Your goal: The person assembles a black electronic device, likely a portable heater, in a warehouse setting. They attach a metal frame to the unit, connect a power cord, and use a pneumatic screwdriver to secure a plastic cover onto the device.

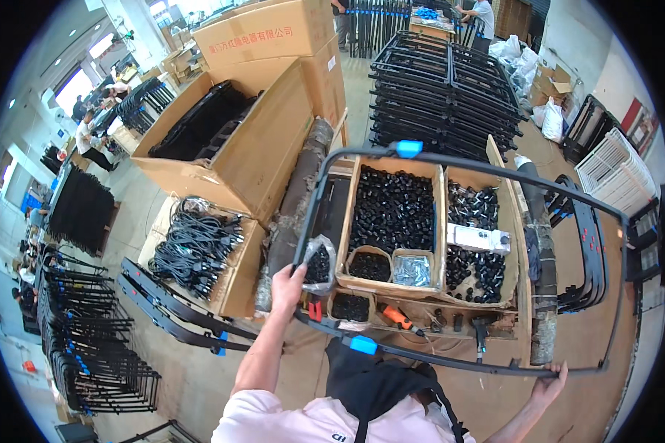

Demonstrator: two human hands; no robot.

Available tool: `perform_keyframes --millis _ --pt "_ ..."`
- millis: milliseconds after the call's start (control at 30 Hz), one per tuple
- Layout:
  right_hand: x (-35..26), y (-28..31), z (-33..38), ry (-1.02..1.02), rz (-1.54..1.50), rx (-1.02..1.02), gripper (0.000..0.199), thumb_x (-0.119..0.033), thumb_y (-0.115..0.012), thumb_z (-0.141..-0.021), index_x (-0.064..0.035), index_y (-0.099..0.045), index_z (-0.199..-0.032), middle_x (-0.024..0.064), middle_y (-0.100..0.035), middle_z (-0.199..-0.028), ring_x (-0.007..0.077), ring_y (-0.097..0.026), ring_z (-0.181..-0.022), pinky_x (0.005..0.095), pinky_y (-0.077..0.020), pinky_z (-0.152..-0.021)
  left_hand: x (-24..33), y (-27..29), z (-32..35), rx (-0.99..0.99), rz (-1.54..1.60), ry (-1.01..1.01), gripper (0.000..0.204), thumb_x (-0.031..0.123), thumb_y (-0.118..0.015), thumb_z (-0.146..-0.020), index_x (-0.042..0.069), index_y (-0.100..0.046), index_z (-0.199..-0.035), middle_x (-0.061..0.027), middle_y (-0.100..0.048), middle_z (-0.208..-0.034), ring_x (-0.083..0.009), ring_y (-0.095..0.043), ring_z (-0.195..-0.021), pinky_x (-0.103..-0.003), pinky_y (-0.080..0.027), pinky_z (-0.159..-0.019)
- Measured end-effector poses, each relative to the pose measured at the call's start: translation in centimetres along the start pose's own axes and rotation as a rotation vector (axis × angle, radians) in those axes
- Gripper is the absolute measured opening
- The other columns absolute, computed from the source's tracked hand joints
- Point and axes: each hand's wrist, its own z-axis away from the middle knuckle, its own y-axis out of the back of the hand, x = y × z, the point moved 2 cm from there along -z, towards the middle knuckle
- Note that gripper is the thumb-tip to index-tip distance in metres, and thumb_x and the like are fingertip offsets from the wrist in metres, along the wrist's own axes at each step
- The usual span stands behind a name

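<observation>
A large black tubular frame (617,295) with rounded corners is held up between my two hands, tilted over a wooden workbench. Blue clips sit on its far bar (409,149) and near bar (363,345). My left hand (288,286) is closed around the left side bar, beside a plastic bag of small black parts (318,264). At the near right, my right hand (552,382) grips the near bar close to the corner; its fingers are partly hidden. Through the frame show a box of black plastic fittings (391,207) and a tray of silver screws (412,269).
An orange power screwdriver (397,317) and a black power tool (482,332) lie at the bench's near edge. Left stand a carton of coiled cables (196,240) and a big cardboard box (273,88). Stacked black frames (443,96) fill the area behind. Other people work far left and behind.
</observation>
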Motion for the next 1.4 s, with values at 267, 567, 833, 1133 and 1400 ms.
perform_keyframes --millis 267,567,833,1133,1400 --pt "11.1 -6.5 0.9 -0.195 0.179 0.043 0.017 -0.021 -0.067 -0.106 -0.0148 -0.056 -0.094 -0.0038 -0.052 -0.079 0.0126 -0.055 -0.074 0.0326 -0.0484 -0.073 -7.5 8.4 -6.1 0.097 -0.199 0.074 0.026 0.027 -0.071 -0.104 0.004 -0.073 -0.092 0.0030 -0.061 -0.072 -0.0081 -0.052 -0.060 -0.029 -0.041 -0.053" --pt "18.0 -1.7 -0.2 -0.457 0.239 0.041 0.008 -0.016 -0.068 -0.100 -0.0088 -0.064 -0.100 0.0073 -0.067 -0.088 0.0234 -0.066 -0.087 0.0434 -0.0514 -0.088 -6.9 7.8 -4.7 0.331 -0.855 -0.258 0.035 0.034 -0.072 -0.098 0.000 -0.076 -0.105 -0.0260 -0.068 -0.113 -0.0457 -0.064 -0.106 -0.054 -0.051 -0.092" --pt "17.0 4.4 -2.2 -0.521 1.019 -0.307 0.049 -0.028 -0.076 -0.093 0.0015 -0.062 -0.129 0.0164 -0.076 -0.115 0.0288 -0.074 -0.106 0.0420 -0.0576 -0.092 -10.3 7.6 -5.4 0.410 -0.970 -0.405 0.043 0.032 -0.070 -0.101 -0.005 -0.071 -0.123 -0.0281 -0.069 -0.119 -0.0487 -0.065 -0.108 -0.055 -0.051 -0.093" --pt "29.2 2.6 -8.1 -0.008 2.035 -0.393 0.068 -0.048 -0.076 -0.088 0.0082 -0.060 -0.122 0.0342 -0.067 -0.122 0.0447 -0.070 -0.115 0.0494 -0.0595 -0.096 -8.0 7.7 -4.1 0.188 -1.001 -0.255 0.036 0.026 -0.069 -0.100 -0.006 -0.072 -0.116 -0.0282 -0.074 -0.108 -0.0473 -0.069 -0.100 -0.053 -0.053 -0.090" --pt "20.7 4.4 -6.3 0.015 1.839 -0.419 0.045 -0.029 -0.067 -0.087 0.0053 -0.067 -0.116 0.0286 -0.071 -0.106 0.0432 -0.073 -0.099 0.0475 -0.0608 -0.089 2.7 -7.3 -3.3 0.306 -0.700 -0.506 0.041 0.026 -0.061 -0.109 -0.005 -0.067 -0.135 -0.0231 -0.070 -0.132 -0.0336 -0.068 -0.117 -0.043 -0.052 -0.105"
